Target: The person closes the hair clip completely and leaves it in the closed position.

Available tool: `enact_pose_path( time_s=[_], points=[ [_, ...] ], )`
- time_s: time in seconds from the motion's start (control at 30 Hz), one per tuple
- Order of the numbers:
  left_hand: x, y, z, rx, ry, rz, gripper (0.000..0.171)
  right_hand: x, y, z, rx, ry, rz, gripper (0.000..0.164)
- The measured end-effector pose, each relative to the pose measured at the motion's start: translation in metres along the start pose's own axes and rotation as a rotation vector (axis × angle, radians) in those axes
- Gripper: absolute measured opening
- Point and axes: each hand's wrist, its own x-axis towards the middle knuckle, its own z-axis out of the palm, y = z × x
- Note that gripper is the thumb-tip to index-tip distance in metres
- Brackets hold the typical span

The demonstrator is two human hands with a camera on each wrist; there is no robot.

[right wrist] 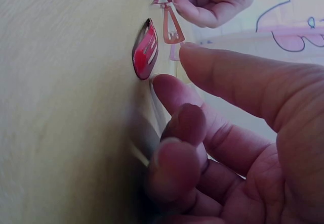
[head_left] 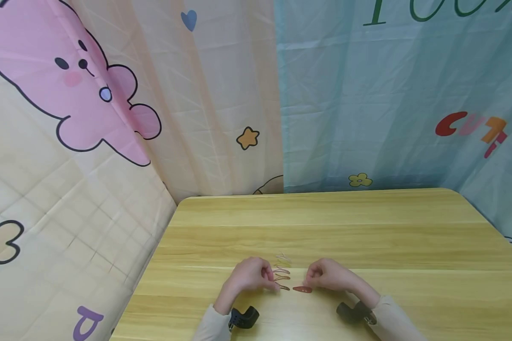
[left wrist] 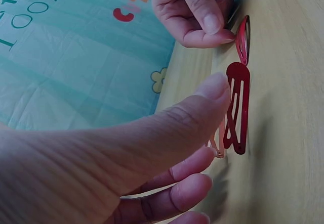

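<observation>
A column of several snap hair clips lies on the wooden table between the two hands. The nearest is a dark red hair clip (head_left: 285, 287) (left wrist: 244, 107); beyond it come an orange hair clip (head_left: 283, 277) (right wrist: 173, 29), a pink one (head_left: 282, 271) and paler ones. My left hand (head_left: 251, 274) is beside the column, its thumb tip right at the dark red clip and its fingers loosely bent. To the right of that clip rests a glossy red hair clip (head_left: 302, 289) (right wrist: 145, 52). The fingertips of my right hand (head_left: 330, 275) are at its outer end, thumb and index finger apart.
The wooden table (head_left: 367, 232) extends beyond and to both sides of the hands. Printed curtains (head_left: 222, 94) hang behind it and along its left and right sides. Each wrist bears a dark camera mount (head_left: 245, 317).
</observation>
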Motion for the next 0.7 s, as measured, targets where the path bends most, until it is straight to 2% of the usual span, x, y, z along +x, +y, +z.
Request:
enact_pose_path(
  time_s=[0.33,0.7],
  points=[
    [0.0019,-0.0037,0.0065,0.032,-0.005,-0.039,0.031,0.0002,-0.0021,-0.0009,0.009,-0.004,0.019,0.010],
    [0.0025,-0.0035,0.0090,0.058,0.028,-0.025,0.031,-0.0002,-0.0025,-0.0011,0.031,-0.011,0.026,0.010]
  ],
)
